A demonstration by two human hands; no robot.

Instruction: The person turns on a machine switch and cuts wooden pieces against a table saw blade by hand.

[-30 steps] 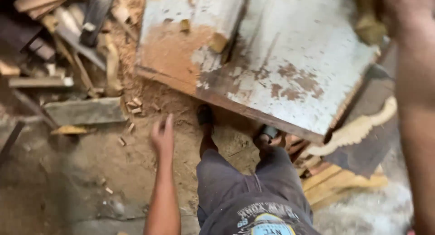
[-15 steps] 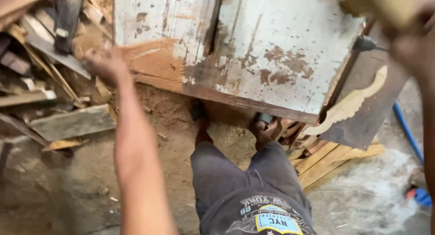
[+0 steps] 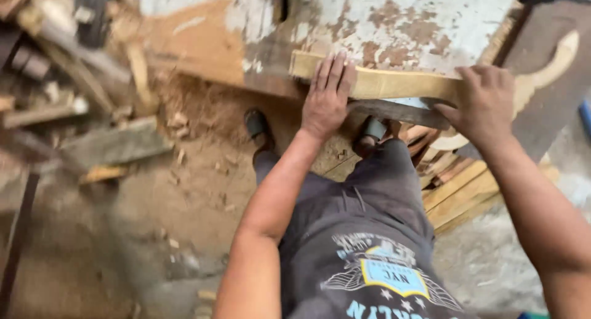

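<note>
pressing flat and open, the left hand (image 3: 326, 97) lies on one pale wooden strip (image 3: 381, 83) at upper centre, on the edge of one worn painted table (image 3: 394, 23). the right hand (image 3: 483, 103) grips the strip's right end. two shoes (image 3: 257, 125) stand below on sawdust.

From my remote feed, sawdust covered the dirt floor (image 3: 184, 190), scrap timber (image 3: 68, 79) lay heaped at left, and stacked planks (image 3: 462, 193) sat beside bare concrete (image 3: 492, 263).

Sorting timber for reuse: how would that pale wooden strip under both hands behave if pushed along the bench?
The wooden strip looks stiff, probably light. Lying flat on the worn benchtop, it should slide, not roll.
</note>
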